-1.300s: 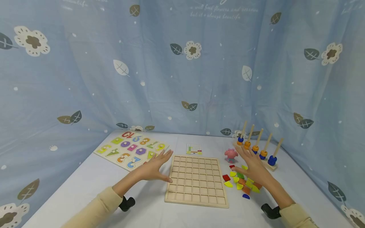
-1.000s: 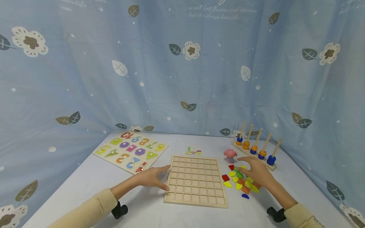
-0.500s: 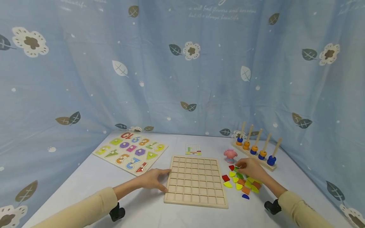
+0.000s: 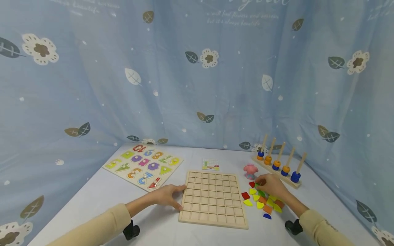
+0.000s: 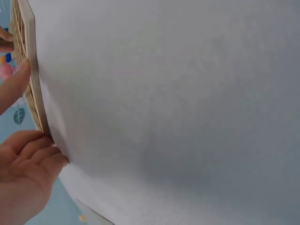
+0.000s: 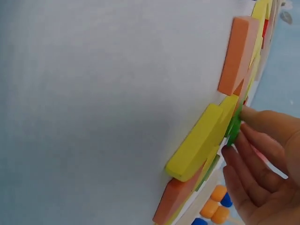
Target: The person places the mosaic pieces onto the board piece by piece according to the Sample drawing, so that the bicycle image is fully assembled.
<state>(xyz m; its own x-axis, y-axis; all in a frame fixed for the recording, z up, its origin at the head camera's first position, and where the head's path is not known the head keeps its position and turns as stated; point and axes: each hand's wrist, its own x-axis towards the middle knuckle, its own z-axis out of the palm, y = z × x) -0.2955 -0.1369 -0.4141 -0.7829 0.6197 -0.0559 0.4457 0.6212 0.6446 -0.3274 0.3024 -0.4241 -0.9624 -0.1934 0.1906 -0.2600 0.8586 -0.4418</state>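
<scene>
My left hand [image 4: 166,197] rests against the left edge of a wooden grid board [image 4: 212,198], thumb and fingers spread along the rim. In the left wrist view the thumb lies on the frame while the other fingers touch near a corner. Over the pile of coloured blocks, my right hand [image 4: 272,188] pinches a green block [image 6: 233,132] between thumb and fingers. Yellow blocks [image 6: 197,140] and orange blocks [image 6: 238,56] lie close beside it. Two red blocks [image 4: 245,195] and a blue half-round block [image 4: 267,216] lie at the pile's edges.
A small pattern card [image 4: 210,164] lies behind the board. Left of it is a number puzzle board [image 4: 143,166]. A pink figurine [image 4: 250,171] and a peg stand with orange and blue beads [image 4: 277,167] stand behind the blocks. A patterned blue curtain [image 4: 172,85] encloses the table.
My right hand has come down from above the blocks and its fingers have drawn together on the green block. The left hand has lowered to the board's left edge.
</scene>
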